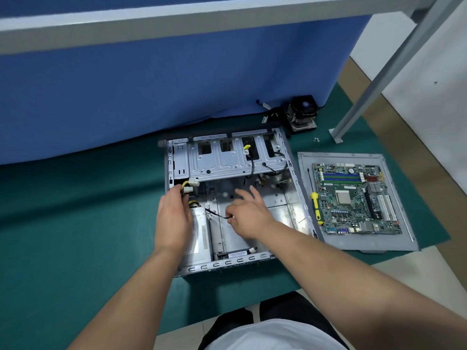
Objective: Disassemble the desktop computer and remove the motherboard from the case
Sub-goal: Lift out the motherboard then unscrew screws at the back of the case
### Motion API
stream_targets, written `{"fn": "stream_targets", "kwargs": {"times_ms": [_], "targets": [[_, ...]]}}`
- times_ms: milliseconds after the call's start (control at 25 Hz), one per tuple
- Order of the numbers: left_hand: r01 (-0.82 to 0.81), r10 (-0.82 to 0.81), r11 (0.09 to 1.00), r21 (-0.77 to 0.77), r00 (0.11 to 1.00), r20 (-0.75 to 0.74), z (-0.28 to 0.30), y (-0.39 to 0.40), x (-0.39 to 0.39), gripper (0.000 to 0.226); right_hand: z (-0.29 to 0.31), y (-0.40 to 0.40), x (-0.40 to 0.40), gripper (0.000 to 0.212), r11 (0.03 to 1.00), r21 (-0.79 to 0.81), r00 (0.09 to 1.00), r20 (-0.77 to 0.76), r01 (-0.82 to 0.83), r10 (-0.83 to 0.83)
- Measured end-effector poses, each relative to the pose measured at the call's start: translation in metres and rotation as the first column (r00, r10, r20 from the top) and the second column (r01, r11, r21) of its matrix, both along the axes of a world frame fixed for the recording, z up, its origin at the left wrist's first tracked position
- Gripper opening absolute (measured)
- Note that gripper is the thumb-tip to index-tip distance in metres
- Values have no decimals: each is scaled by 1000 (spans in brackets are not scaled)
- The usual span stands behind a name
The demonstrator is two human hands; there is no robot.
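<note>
1. Computer case (pixel 228 262): lies open on its side on the green mat (pixel 75 223), which covers the floor; it sits near the mat's middle, its far end just before the blue partition (pixel 177 84).
2. Motherboard (pixel 356 198): out of the case, lying flat on the detached grey side panel (pixel 394 245) on the mat just to the right of the case.
3. Left hand (pixel 173 218): inside the case at its left side, above the silver power supply (pixel 199 238); fingers curled round a bundle of yellow and black power cables (pixel 185 185) with white connectors.
4. Right hand (pixel 249 214): over the bare case floor; thumb and forefinger pinch the end of a thin black cable (pixel 214 213), the other fingers spread wide.
5. Yellow-handled screwdriver (pixel 316 205): lies on the side panel along the motherboard's left edge.
6. CPU cooler (pixel 302 113): stands on the mat beyond the case's far right corner, against the partition.
7. Small screws (pixel 316 139): on the mat near the cooler, beside a grey metal leg (pixel 374 79).
</note>
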State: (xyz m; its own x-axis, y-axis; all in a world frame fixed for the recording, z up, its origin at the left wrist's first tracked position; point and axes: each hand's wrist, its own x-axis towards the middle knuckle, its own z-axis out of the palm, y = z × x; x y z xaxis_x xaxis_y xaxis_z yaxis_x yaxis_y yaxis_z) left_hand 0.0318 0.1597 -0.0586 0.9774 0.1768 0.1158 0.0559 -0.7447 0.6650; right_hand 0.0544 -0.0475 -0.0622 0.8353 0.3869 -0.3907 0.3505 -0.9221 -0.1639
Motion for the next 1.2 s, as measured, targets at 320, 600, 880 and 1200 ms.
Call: {"fn": "stream_targets", "kwargs": {"times_ms": [320, 600, 880, 1200], "targets": [[5, -5, 1000, 16, 1000, -1, 0, -1, 1, 25, -14, 13, -1, 22, 502, 567, 725, -274, 652, -632], [11, -11, 1000, -2, 1000, 14, 0, -1, 0, 17, -11, 29, 29, 35, -409, 541, 70, -661, 735, -747], [19, -19, 1000, 2, 1000, 7, 1, -2, 3, 18, -19, 31, 32, 41, -359, 380, 192, -866, 852, -462], [28, -28, 1000, 10, 1000, 4, 2, -3, 3, 14, -22, 25, 47, 35, 224, 493, 504, -564, 841, -654]]}}
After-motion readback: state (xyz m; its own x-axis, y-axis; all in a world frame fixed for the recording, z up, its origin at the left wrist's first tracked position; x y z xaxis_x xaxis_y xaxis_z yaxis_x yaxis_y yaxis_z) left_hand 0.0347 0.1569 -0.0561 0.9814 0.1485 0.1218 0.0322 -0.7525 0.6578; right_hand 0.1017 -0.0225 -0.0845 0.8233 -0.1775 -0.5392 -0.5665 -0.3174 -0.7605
